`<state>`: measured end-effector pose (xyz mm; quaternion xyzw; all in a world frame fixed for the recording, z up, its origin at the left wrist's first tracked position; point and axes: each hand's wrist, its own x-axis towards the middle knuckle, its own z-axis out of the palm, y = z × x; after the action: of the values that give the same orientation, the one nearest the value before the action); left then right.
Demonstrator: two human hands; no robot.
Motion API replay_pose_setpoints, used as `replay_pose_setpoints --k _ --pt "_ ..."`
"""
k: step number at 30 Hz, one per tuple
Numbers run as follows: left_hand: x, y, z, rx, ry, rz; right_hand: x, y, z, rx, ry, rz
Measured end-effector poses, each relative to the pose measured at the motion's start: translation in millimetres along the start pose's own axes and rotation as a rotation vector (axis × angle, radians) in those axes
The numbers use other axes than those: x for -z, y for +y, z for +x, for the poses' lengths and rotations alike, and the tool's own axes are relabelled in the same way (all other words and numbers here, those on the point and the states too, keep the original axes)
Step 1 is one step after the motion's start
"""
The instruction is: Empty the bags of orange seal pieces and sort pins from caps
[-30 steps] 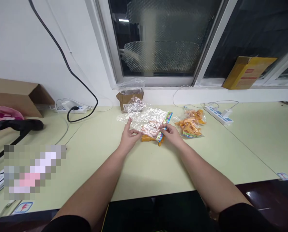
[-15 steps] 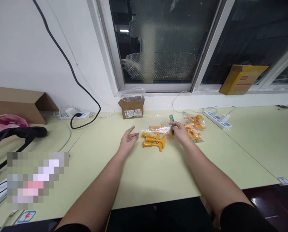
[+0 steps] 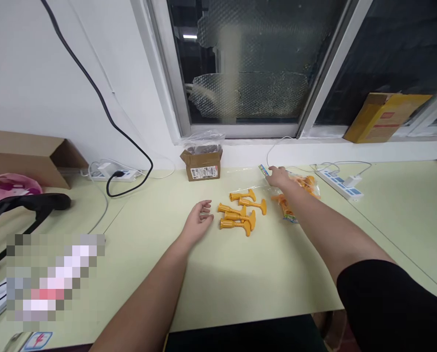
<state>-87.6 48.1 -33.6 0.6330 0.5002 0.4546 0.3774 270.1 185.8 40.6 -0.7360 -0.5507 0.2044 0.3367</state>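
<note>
Though slim-necked, broad-headed yellow plastic pieces (image 3: 236, 215)

No words legible. Small carton (image 3: 194, 160): white label (image 3: 204, 172), print too small. Table (image 3: 247, 278): blue-bordered sticker (image 3: 38, 341), red mark (image 3: 40, 338).

Golden yellow on the loose T-headed pieces (image 3: 236, 225); deeper orange inside the clear packets (image 3: 309, 182). Busy blue, green and white print along the header strip (image 3: 263, 170) (too small to make out). Pale yellow-green across the tabletop (image 3: 247, 283), white on the wall (image 3: 27, 73), black on the cord (image 3: 103, 105) and sleeve (image 3: 379, 298), brown on the small carton (image 3: 203, 160), dimpled pattern over the windowpane (image 3: 273, 93)
</note>
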Motion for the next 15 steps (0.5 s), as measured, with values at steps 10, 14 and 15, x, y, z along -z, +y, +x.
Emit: replay_pose_setpoints --k 10,14,15 --pt "1.4 -2 -2 -0.033 -0.045 0.123 -55 -16 -12 0.38 -0.533 -0.52" --pt "2.8 -3 -2 -0.038 -0.061 0.145 -63 -19 -3 0.304 -0.531 -0.53" --pt "3.0 -4 -2 -0.039 -0.064 0.15 -63 -21 -3 0.282 -0.528 -0.531"
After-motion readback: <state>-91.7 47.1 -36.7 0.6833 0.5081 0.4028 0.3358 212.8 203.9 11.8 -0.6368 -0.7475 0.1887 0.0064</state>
